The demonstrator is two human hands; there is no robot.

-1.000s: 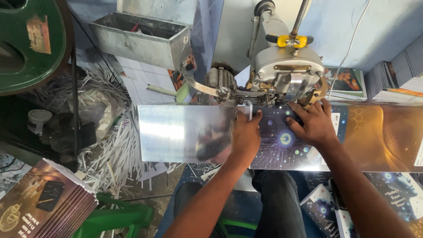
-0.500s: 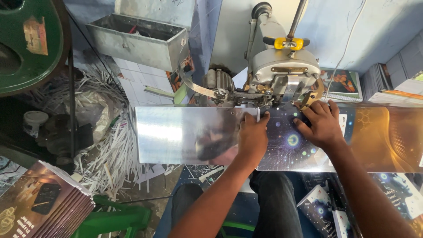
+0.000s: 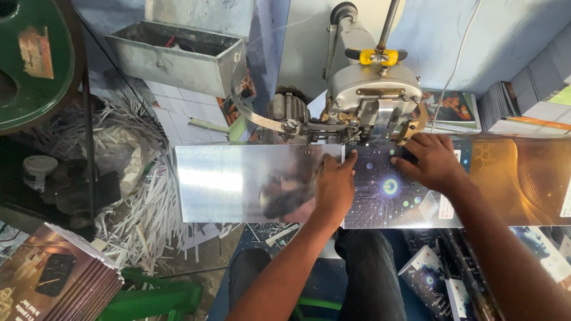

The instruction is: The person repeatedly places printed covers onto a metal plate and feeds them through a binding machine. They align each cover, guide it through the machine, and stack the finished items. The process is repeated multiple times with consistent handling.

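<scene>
The left hand (image 3: 334, 189) is pressing flat, fingers spread, on the dark printed cover (image 3: 392, 196). The right hand (image 3: 433, 161), fingers curled, is pressing it at two o'clock, under the metal machine head (image 3: 372, 95).

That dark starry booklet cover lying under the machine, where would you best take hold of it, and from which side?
Probably by its near long edge, from the person's side. The booklet cover lies flat on the shiny metal table, its far edge tucked under the machine head. The left hand and right hand press on top; the near edge overhangs free.
</scene>
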